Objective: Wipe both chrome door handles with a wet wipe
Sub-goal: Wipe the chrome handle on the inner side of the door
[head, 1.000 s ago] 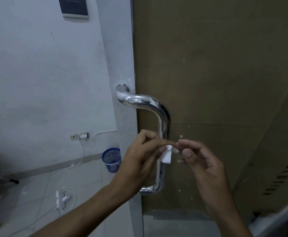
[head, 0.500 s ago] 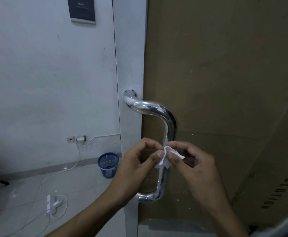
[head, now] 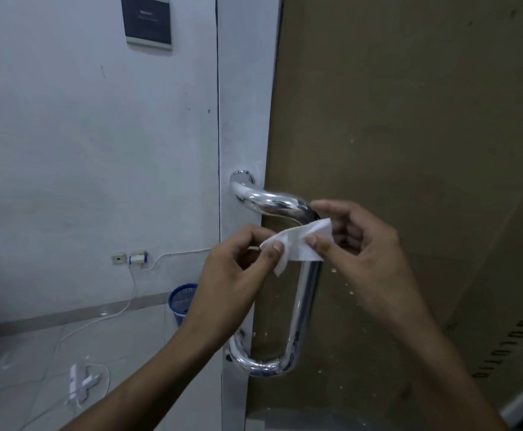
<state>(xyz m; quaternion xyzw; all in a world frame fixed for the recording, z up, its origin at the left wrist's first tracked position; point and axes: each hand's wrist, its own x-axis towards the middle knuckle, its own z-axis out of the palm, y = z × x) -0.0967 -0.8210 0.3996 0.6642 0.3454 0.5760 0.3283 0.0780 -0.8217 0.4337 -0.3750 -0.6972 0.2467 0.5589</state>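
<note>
Both hands (head: 235, 269) (head: 365, 244) pinch the wipe (head: 297, 244) before the chrome handle (head: 308, 293)

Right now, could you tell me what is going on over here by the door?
A person is standing at a door, holding a small white wet wipe spread between both hands. The left hand pinches its left end and the right hand pinches its right side, just in front of the curved chrome door handle. The wipe does not appear to be pressed on the handle, so wiping seems not to have started.
</note>
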